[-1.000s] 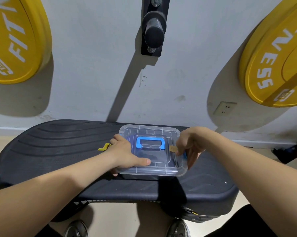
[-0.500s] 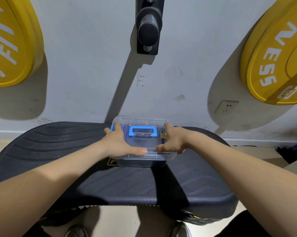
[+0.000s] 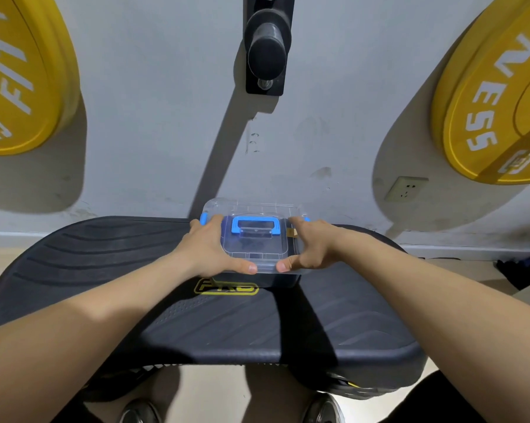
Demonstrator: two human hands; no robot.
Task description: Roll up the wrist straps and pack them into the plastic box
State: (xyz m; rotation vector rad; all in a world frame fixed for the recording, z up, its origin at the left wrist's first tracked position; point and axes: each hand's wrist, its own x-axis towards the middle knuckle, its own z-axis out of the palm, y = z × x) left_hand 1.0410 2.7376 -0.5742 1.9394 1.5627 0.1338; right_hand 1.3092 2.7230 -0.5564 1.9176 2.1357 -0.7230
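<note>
**Q:** Box location and grip?

**A:** Plastic box (image 3: 254, 254) sits mid-way along the platform's (image 3: 104, 264) far edge. Left hand (image 3: 207, 251) and right hand (image 3: 314, 248) clasp its sides, thumbs (image 3: 248, 268) on the near top rim.

**Q:** Procedure?

**A:** Press evenly. Verify both blue latches (image 3: 204, 217) engage.

A clear plastic box (image 3: 254, 253) with its lid on and a blue handle (image 3: 255, 225) sits at the far edge of a black ribbed platform (image 3: 104, 264), close to the wall. The left hand (image 3: 208, 251) grips its left side and the right hand (image 3: 311, 250) its right, both thumbs lying on the lid's near edge. Dark shapes show through the plastic, possibly the rolled straps. Two yellow weight plates (image 3: 19, 74) hang on the wall, a black peg (image 3: 268, 47) between them.
</note>
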